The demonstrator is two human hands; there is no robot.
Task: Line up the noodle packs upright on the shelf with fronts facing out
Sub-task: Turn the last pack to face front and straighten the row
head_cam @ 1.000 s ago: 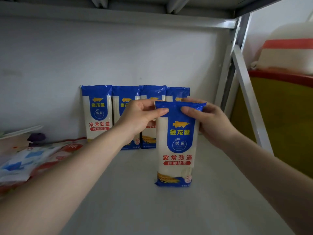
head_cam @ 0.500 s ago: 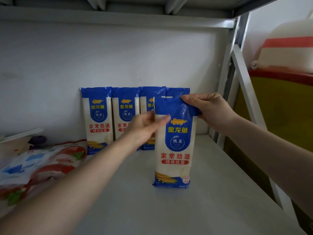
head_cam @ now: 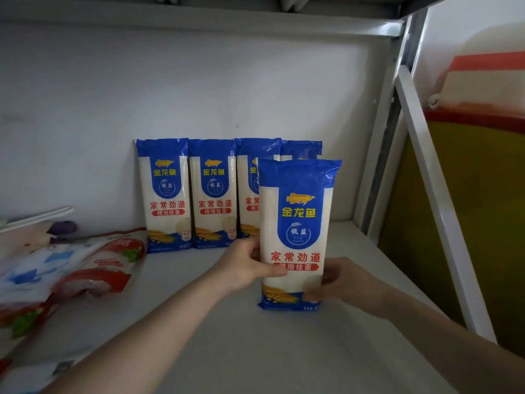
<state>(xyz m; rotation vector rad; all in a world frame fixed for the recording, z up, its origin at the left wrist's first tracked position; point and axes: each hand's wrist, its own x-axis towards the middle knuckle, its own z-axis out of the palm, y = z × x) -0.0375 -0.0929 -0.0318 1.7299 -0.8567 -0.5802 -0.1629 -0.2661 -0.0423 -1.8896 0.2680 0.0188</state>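
A blue-and-white noodle pack (head_cam: 297, 223) stands upright on the grey shelf (head_cam: 255, 351), front toward me, in front of the back row. My left hand (head_cam: 244, 263) grips its lower left side, thumb across the front. My right hand (head_cam: 343, 282) holds its lower right edge from the side and behind. Against the back wall several matching packs stand upright with fronts out: one at the left (head_cam: 164, 194), a second (head_cam: 214, 194) beside it, a third (head_cam: 248, 189) partly hidden, and the top of another (head_cam: 302, 149) showing behind the held pack.
Red, white and blue plastic food bags (head_cam: 65, 271) lie flat in a heap on the shelf's left side. A white metal upright and diagonal brace (head_cam: 434, 194) bound the shelf on the right. The shelf above (head_cam: 199, 21) hangs low overhead.
Both hands have slid down from the pack's top to its lower part. The pack has stayed upright, at about the same spot on the shelf.
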